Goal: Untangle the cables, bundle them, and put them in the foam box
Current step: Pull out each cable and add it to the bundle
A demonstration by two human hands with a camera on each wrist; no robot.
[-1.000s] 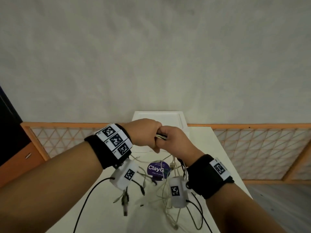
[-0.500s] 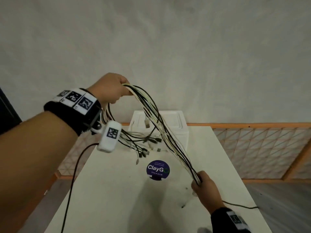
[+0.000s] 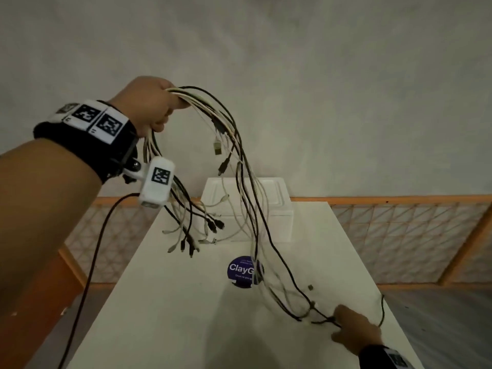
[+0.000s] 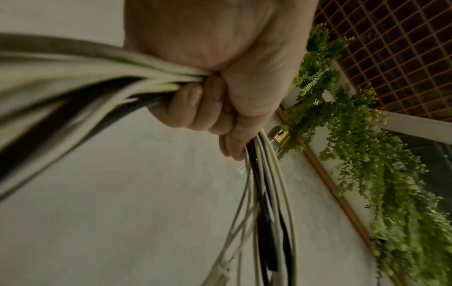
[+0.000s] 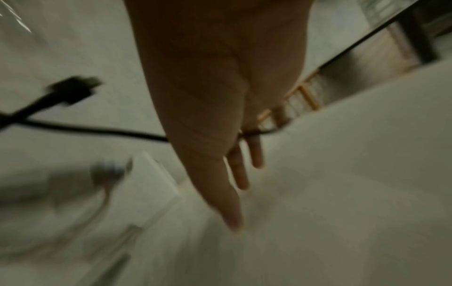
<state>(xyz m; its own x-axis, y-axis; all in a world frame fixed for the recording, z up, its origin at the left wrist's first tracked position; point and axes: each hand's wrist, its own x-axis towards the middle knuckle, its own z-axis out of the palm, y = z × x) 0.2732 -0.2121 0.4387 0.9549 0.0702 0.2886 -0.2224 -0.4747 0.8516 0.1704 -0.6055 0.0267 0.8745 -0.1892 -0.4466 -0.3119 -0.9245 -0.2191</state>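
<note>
My left hand [image 3: 167, 110] is raised at the upper left and grips a bundle of black and white cables [image 3: 239, 145] in its fist [image 4: 208, 108]. The long ends arc over and fall to the white table [image 3: 159, 315] at the near right. Short plug ends dangle below my left wrist. My right hand [image 3: 343, 323] is low at the table's near right, fingers straight [image 5: 244, 174], with one black cable [image 5: 97, 129] running across between them. The white foam box [image 3: 277, 193] stands at the table's far end, behind the hanging cables.
A round blue sticker [image 3: 239, 270] marks the table's middle. An orange lattice railing [image 3: 399, 235] runs behind the table on both sides. A black lead [image 3: 90, 275] hangs from my left wrist camera down the left side. Green plants [image 4: 367, 154] hang overhead.
Both hands started together at the bundle. The left rose with it while the right slid down the cables toward me; the right has let the bunch go, and the strands now hang spread and slack.
</note>
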